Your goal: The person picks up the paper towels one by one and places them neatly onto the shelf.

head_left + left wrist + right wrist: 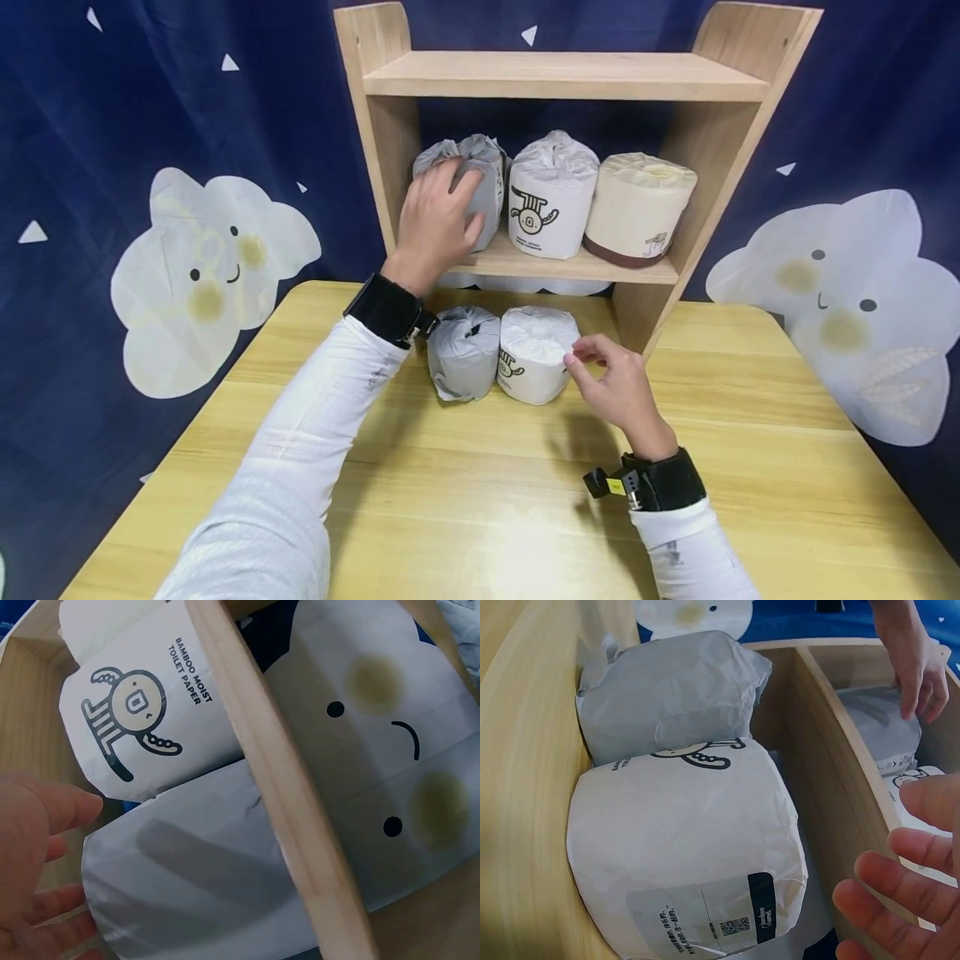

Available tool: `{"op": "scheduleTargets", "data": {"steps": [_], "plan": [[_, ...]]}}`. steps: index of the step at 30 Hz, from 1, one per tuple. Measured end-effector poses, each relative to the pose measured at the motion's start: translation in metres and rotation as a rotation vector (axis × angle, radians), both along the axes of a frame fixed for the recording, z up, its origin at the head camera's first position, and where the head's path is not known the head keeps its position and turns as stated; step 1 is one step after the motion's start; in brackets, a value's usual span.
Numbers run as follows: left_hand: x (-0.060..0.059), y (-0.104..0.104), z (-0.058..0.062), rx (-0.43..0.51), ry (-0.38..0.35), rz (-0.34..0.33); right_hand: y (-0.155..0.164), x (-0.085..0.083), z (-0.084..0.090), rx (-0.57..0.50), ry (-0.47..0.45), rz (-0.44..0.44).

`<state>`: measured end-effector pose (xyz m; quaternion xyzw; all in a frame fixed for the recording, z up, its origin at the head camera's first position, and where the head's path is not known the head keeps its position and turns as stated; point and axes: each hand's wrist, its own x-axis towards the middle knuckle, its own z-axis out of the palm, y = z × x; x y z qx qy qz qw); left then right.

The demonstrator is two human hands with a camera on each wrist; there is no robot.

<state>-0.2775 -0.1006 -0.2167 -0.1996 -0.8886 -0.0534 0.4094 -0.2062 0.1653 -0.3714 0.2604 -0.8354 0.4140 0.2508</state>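
My left hand is at the grey-wrapped toilet roll on the left of the middle shelf. Its fingers lie over the roll's top and front. In the left wrist view the fingertips are spread along that roll's edge. Lower down, my right hand hovers beside a white toilet roll on the table, fingers loosely bent and holding nothing. The right wrist view has its spread fingers apart from this roll. Touching the white roll's left side is another grey-wrapped roll.
A wooden shelf unit stands at the table's back. On its middle board are a white roll with a cartoon print and a cream roll with a brown base. Behind hangs a dark blue curtain with clouds.
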Motion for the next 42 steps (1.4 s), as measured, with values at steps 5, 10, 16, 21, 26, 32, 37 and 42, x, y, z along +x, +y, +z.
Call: {"op": "scheduleTargets", "data": {"steps": [5, 10, 16, 21, 26, 32, 37, 42], "plan": [[0.006, -0.002, -0.006, 0.007, 0.010, -0.011, 0.000, 0.000, 0.001, 0.004, 0.005, 0.001], [0.010, -0.002, -0.013, 0.022, 0.048, -0.034, 0.000, 0.000, 0.001, 0.002, -0.003, 0.001], [0.017, -0.002, -0.022, 0.050, 0.075, -0.075, 0.000, 0.000, -0.001, 0.000, -0.011, -0.001], [0.024, -0.001, -0.031, 0.069, 0.080, -0.096, 0.000, -0.001, -0.001, 0.001, -0.008, 0.000], [0.031, 0.000, -0.043, 0.081, 0.081, -0.119, -0.001, 0.000, -0.001, 0.001, 0.001, -0.001], [0.041, 0.001, -0.061, 0.103, 0.026, -0.140, -0.003, 0.001, -0.001, 0.011, -0.020, -0.002], [0.046, 0.003, -0.075, 0.133, -0.012, -0.152, -0.003, 0.001, -0.001, 0.015, -0.026, -0.004], [0.048, 0.005, -0.088, 0.157, -0.018, -0.160, -0.003, 0.000, -0.002, 0.017, -0.020, -0.009]]}}
